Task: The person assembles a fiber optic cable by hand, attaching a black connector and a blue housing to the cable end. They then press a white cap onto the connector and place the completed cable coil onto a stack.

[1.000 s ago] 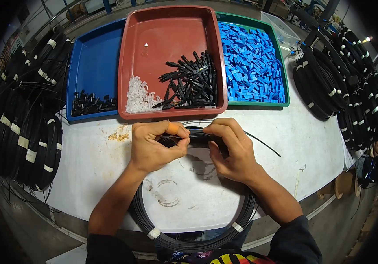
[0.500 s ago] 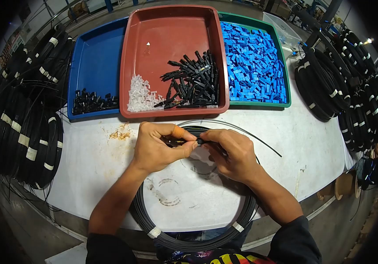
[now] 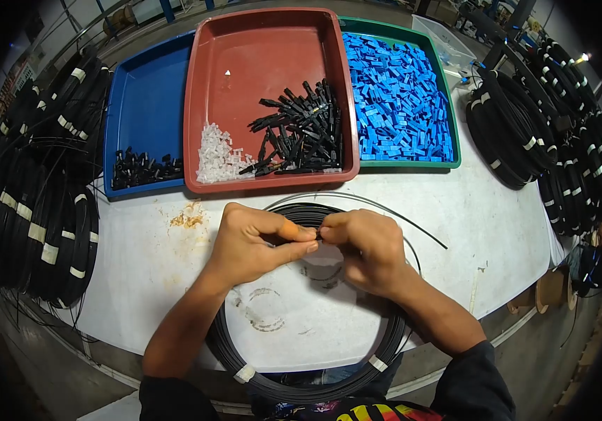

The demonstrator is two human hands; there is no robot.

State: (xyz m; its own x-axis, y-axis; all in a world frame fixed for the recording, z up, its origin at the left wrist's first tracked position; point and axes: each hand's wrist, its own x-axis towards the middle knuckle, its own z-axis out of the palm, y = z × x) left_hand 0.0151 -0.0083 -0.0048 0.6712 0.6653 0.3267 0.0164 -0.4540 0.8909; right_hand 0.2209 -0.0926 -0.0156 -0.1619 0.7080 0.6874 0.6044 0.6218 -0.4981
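My left hand [image 3: 250,242], an orange wrap on one finger, pinches a small black connector part [image 3: 318,236] between thumb and forefinger. My right hand [image 3: 372,251] is closed on the same part from the other side, fingertips meeting the left ones. Most of the part is hidden by the fingers. Under both hands lies a coil of black cable [image 3: 218,335], bound with white tape [image 3: 245,373] and overhanging the table's front edge. One loose cable end [image 3: 435,239] sticks out to the right beyond my right hand.
Behind the hands stand a red tray [image 3: 266,56] with black connectors [image 3: 304,137] and clear plastic pieces [image 3: 220,156], a blue tray [image 3: 150,91] with small black parts, and a green tray [image 3: 453,137] of blue clips [image 3: 399,105]. Taped cable coils [image 3: 515,130] flank the white table [image 3: 469,231].
Both hands are a little lower in view, still together. My right fingers have shifted and curled around the part; the gold-coloured bit seen earlier at my left fingers is now hidden.
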